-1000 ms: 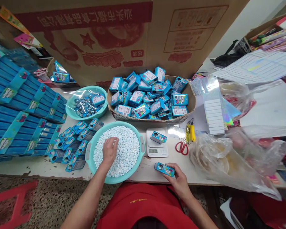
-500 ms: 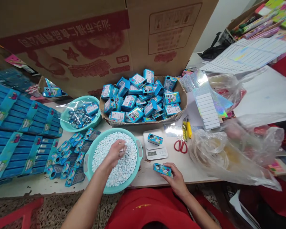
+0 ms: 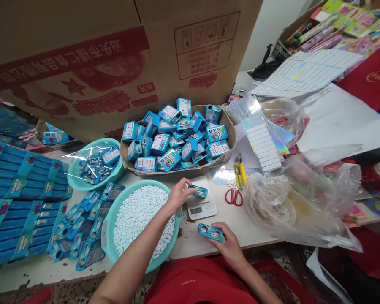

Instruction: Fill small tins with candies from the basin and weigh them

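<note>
At the digital scale [image 3: 210, 209], my left hand [image 3: 179, 194] has its fingers pinched at the left end of a blue candy box [image 3: 199, 192] lying on the weighing plate. What those fingers hold, if anything, is hidden. My right hand [image 3: 229, 245] grips a second blue candy box [image 3: 210, 232] from its right side, just above the table in front of the scale. This box has a round opening on its upper left. Under and beside my left forearm stands a turquoise basin [image 3: 105, 238] full of small pale candies [image 3: 138, 215].
A cardboard tray [image 3: 230, 145] of blue boxes stands behind the scale. At left are a smaller turquoise bowl [image 3: 74, 182], loose boxes [image 3: 93, 249] and stacked display packs [image 3: 15, 223]. Red scissors [image 3: 234, 197], a yellow cutter [image 3: 241, 173] and plastic bags [image 3: 307, 207] lie right.
My left hand has moved right from the candies in the basin to the box on the scale. My right hand still holds its box. The camera view has shifted slightly.
</note>
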Action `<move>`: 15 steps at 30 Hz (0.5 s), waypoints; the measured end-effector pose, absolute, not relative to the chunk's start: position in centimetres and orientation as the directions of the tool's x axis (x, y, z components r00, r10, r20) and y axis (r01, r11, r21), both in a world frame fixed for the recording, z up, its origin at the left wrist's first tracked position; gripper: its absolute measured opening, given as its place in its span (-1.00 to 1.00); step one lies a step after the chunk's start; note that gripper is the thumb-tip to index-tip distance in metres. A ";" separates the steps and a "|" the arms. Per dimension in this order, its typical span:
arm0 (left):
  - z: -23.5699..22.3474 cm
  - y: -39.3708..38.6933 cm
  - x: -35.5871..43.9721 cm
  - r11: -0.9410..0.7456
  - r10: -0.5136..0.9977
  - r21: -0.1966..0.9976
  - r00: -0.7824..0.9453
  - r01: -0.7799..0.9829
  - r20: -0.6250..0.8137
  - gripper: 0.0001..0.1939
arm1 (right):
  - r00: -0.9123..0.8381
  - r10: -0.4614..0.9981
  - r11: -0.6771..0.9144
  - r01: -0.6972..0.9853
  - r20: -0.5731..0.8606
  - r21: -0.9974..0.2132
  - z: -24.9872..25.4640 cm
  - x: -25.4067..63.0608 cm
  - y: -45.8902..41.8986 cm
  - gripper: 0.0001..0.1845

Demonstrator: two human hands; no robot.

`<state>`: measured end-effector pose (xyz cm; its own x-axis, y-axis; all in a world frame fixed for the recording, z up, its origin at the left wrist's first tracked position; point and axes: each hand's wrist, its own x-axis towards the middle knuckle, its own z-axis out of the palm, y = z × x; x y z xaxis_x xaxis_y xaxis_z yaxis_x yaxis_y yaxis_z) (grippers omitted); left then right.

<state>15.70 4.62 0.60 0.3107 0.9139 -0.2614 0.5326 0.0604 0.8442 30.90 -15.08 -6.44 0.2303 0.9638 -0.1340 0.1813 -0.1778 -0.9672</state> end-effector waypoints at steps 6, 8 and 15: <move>1.6 4.2 14.7 -0.068 0.882 0.728 0.382 0.682 -0.276 -0.78 | 0.219 0.967 -0.173 0.205 -0.128 -0.963 -6.5 31.0 -15.2 -0.71; 2.2 4.0 15.0 -0.188 0.841 0.579 0.434 0.793 -0.322 -0.73 | 0.213 0.968 -0.180 0.222 -0.132 -0.958 -6.7 31.1 -15.3 -0.70; 3.3 3.8 15.4 -0.323 0.814 0.371 0.456 0.871 -0.361 -0.67 | 0.189 0.971 -0.190 0.246 -0.146 -0.950 -6.5 30.9 -15.5 -0.71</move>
